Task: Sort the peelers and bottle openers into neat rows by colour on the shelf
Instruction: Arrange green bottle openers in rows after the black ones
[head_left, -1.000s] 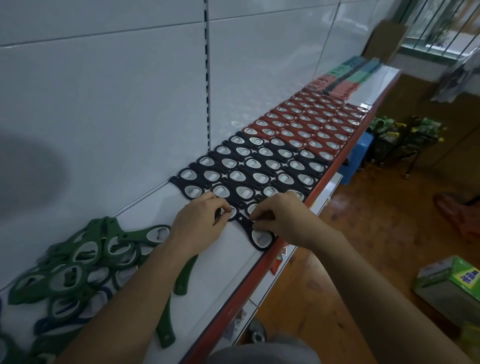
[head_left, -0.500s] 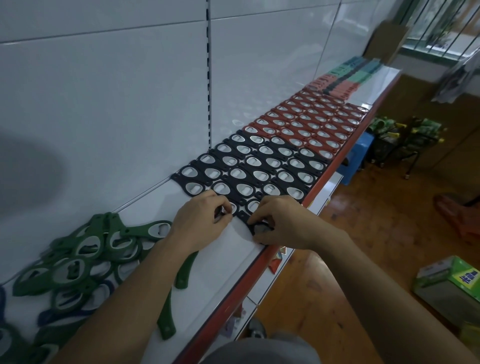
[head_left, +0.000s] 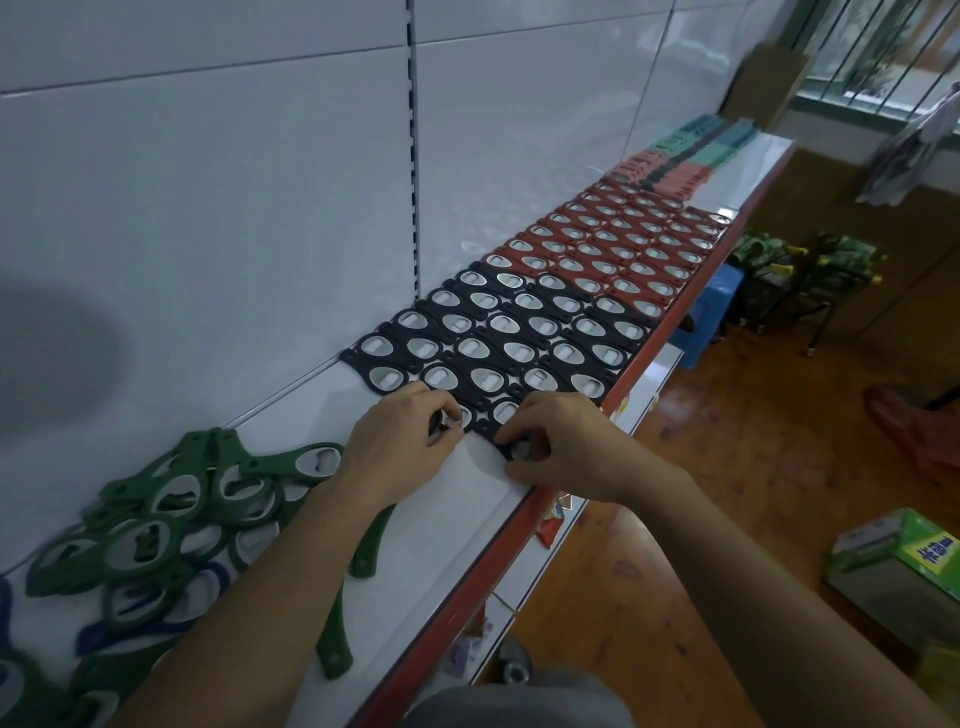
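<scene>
Shelf: the white shelf with a red front lip runs from the lower left of the frame to the upper right and carries all the stock.
Red block: the red openers lie in tidy overlapping rows right of centre, towards the far end.
Black block: the black openers sit at mid-frame, touching the red block and laid in the same pattern. Their near edge is unfinished.
Green heap: the green openers are a loose tangle at lower left, well apart from the rows, with a few blue openers mixed in.
Far stacks: the pale stacks at upper right, teal and pink, may be the peelers, but they are too small to tell.
Left hand: the left hand has its grip curled, fingertips pinching the inner black opener at the near corner of the black block.
Right hand: the right hand has thumb and fingers closed in a pinch on the edge black opener, just beside the lip.
Step in hand: most likely seating the last black pieces so they nest into the row.
Next move: both pieces probably need nudging until they overlap like their neighbours, then letting go without disturbing the row, and after that a reach left to the heap, which is still to be sorted.
</scene>
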